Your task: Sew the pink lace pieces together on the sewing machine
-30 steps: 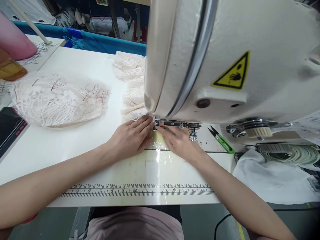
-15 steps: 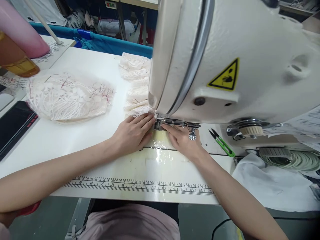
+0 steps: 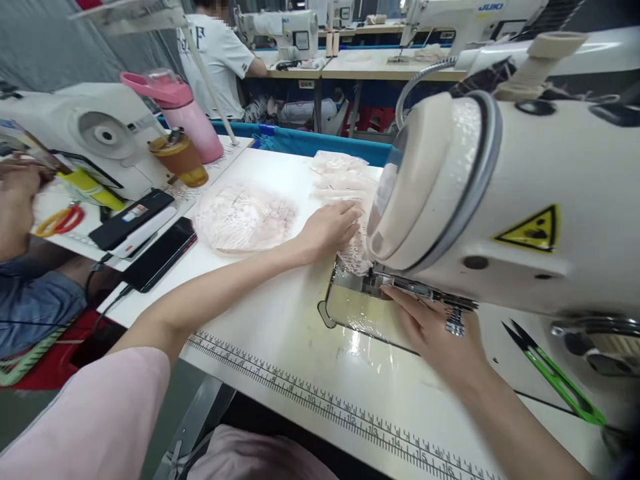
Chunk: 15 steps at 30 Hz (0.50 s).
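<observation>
Lace, cream and gathered (image 3: 345, 187), beneath left hand (image 3: 330, 233); right hand (image 3: 440, 327) beside metal presser foot (image 3: 371, 283); cannot tell if grasping with either's fingers. White table (image 3: 260, 313) reaching to ruler-marked front edge (image 3: 320, 401). Blue "JUKI" lettering (image 3: 490, 7) behind.

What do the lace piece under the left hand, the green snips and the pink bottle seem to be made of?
Lace piece: thin, matte textile, by its openwork and puckers; fibre unclear.
Green snips: dark, tapered ends, probably metal; the smooth green part, perhaps plastic or painted metal.
Pink bottle: smooth with a faint sheen; coated metal or plastic, can't tell.
</observation>
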Each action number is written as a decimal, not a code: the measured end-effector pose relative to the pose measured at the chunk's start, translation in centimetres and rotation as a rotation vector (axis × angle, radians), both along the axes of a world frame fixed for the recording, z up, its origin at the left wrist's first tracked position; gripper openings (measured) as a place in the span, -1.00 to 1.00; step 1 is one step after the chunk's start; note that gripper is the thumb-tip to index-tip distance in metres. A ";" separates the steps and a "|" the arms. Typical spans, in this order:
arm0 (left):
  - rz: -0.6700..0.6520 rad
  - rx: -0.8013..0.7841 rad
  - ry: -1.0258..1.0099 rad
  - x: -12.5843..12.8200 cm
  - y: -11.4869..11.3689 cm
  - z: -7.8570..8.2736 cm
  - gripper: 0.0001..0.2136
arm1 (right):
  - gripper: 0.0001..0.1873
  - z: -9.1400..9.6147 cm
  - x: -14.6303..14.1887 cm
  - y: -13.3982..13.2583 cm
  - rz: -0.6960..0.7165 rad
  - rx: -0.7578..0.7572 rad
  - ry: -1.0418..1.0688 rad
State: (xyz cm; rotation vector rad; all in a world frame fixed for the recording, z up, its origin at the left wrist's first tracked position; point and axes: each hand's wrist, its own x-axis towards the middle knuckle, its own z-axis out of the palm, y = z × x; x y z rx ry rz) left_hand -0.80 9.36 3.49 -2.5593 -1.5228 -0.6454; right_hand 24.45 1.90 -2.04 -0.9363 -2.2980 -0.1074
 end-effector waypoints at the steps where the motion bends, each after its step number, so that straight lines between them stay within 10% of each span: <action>1: 0.016 0.003 0.020 -1.0 -0.6 0.0 -0.72 | -0.52 0.3 -0.1 0.0 0.004 0.019 -0.013; 7: 0.458 0.092 0.146 -9.2 -5.6 0.0 -0.53 | -0.55 1.0 -0.9 -0.1 0.022 0.045 0.021; 15: 0.417 -0.064 -0.084 -10.6 -9.8 3.2 -0.54 | -0.62 0.4 -1.0 -0.2 0.005 0.074 0.000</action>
